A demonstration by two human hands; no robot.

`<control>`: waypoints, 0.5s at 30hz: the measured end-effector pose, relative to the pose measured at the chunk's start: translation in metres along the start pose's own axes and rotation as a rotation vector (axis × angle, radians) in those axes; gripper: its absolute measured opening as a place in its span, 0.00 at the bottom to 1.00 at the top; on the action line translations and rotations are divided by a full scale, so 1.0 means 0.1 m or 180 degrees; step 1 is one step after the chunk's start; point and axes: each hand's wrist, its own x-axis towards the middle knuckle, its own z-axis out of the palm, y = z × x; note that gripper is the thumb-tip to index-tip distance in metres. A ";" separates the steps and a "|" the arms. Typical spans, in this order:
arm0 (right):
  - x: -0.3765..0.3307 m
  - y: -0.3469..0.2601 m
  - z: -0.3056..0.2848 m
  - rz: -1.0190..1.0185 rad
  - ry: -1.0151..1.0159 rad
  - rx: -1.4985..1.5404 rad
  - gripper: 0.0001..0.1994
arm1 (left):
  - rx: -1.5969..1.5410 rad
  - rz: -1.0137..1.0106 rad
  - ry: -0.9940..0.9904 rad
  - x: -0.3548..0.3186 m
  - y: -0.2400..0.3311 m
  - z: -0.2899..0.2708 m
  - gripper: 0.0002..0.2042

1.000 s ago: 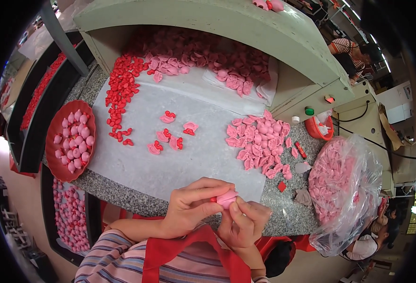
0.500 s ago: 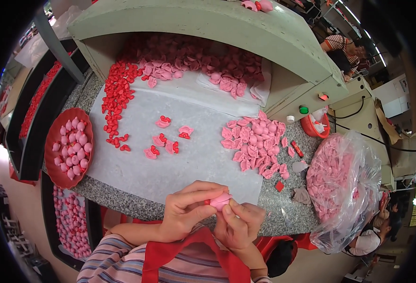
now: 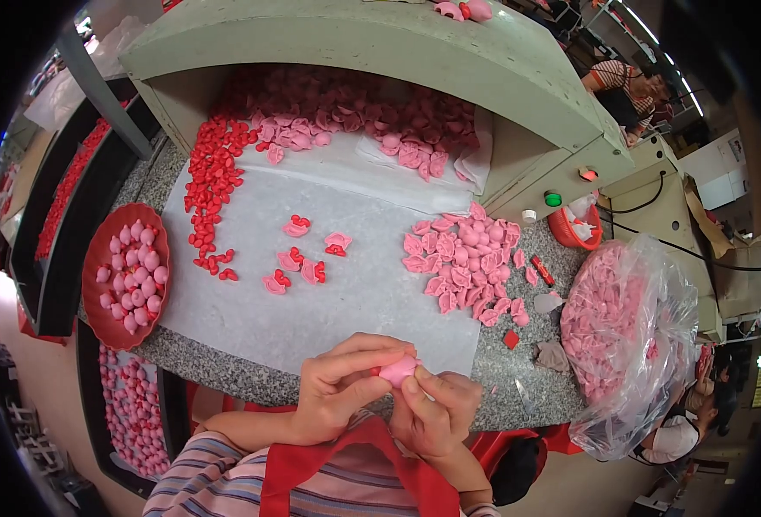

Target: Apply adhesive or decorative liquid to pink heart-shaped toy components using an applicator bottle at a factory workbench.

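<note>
At the near edge of the white sheet (image 3: pixel 251 310), my left hand (image 3: pixel 337 388) and my right hand (image 3: pixel 436 409) pinch one small pink plastic piece (image 3: pixel 398 370) between thumbs and fingertips. A bit of red shows at its left side, by my left fingers. Beyond my hands lie several pink shells with red parts on them (image 3: pixel 296 226), spread over the sheet. A heap of loose pink shells (image 3: pixel 471 258) is to the right, partly off the sheet. Loose red pieces (image 3: pixel 208 181) form a long pile at the far left.
A red scalloped bowl (image 3: pixel 96 310) of pink pieces stands left. Behind is a pale green hooded cabinet (image 3: pixel 355 39) with more pieces inside. On the right are a clear bag of pink shells (image 3: pixel 613 336), a red basket (image 3: pixel 574 234) and a blade-like tool (image 3: pixel 525 396). Other people sit farther off.
The pink piece has turned slightly in my fingertips; the dark seam line seen before no longer shows. Both hands stay in nearly the same place.
</note>
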 end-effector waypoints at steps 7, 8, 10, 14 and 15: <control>0.02 -0.02 -0.02 0.0117 -0.0071 0.0028 0.17 | -0.0128 -0.0011 0.0032 0.00 -0.05 -0.03 0.15; 0.05 -0.01 -0.04 0.0249 -0.0207 0.0241 0.18 | -0.0125 -0.0014 0.0027 0.00 -0.05 -0.02 0.15; 0.10 0.00 -0.05 0.0387 -0.0332 0.0453 0.19 | -0.0778 -0.0162 0.0208 0.00 -0.06 -0.01 0.15; 0.15 0.04 -0.08 0.1424 -0.0299 0.1451 0.19 | -0.0997 -0.0085 0.0150 0.01 -0.07 -0.03 0.15; 0.15 0.06 -0.09 0.1447 -0.0436 0.1592 0.18 | -0.0996 -0.0090 0.0112 0.00 -0.08 -0.04 0.14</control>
